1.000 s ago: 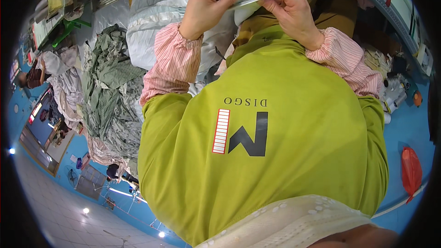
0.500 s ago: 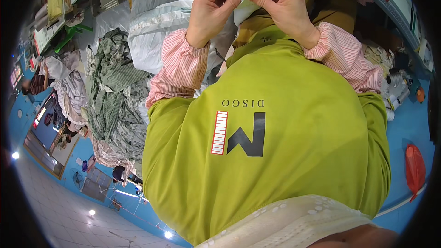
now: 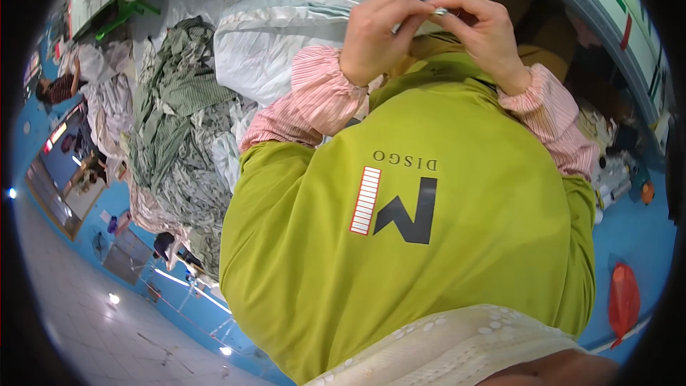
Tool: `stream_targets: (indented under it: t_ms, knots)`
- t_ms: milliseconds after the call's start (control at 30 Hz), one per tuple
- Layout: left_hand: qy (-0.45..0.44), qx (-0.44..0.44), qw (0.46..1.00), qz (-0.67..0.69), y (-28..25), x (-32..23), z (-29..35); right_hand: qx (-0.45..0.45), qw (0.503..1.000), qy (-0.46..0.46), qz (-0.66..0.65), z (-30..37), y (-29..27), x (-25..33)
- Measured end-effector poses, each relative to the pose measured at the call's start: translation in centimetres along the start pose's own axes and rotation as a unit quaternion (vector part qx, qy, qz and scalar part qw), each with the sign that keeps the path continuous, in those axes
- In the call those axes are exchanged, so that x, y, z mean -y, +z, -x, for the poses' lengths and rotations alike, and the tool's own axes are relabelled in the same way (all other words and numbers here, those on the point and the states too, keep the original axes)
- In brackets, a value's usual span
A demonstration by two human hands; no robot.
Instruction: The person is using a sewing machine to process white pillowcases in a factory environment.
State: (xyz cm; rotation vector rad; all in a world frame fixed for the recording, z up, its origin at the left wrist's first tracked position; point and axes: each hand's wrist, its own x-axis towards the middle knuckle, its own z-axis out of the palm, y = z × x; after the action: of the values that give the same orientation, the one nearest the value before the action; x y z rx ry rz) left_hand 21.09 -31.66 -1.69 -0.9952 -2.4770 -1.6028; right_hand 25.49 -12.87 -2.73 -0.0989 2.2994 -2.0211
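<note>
My left hand is closed in a pinch at the top centre, holding the edge of a white cloth. Beside it my right hand pinches too, its fingertips almost touching the left ones. A small pale bit of the cloth edge shows between the fingertips; the rest there is hidden by my fingers. From my left hand the cloth spreads leftward, with a pale grey-green band along its upper part. Pink striped sleeve covers wrap both forearms.
A heap of green and grey patterned fabric lies to the left. At the upper right curves a table edge. White spools and a red bag are at the right. Other people are at the far left.
Both hands have moved right and slightly down in the picture. The frayed corner seen between them before is now hidden, and a long banded edge runs left from my left hand.
</note>
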Motion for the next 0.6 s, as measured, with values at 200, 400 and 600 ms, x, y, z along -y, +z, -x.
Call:
stream_targets:
  t_ms: [200, 400, 600]
  knots:
    - [0.037, 0.132, 0.99, -0.037, -5.1, 4.8, 2.7, 0.039, 0.998, -0.027, -0.039, 1.4, -2.3, 1.0]
    - [-0.086, 0.286, 0.915, -0.271, -15.7, 15.2, 10.5, -0.196, 0.959, -0.11, -0.17, 4.3, -10.0, -1.3]
    - [-0.246, 0.343, 0.804, -0.418, -20.9, 18.9, 20.0, -0.176, 0.914, -0.203, -0.303, 7.9, -23.0, 1.4]
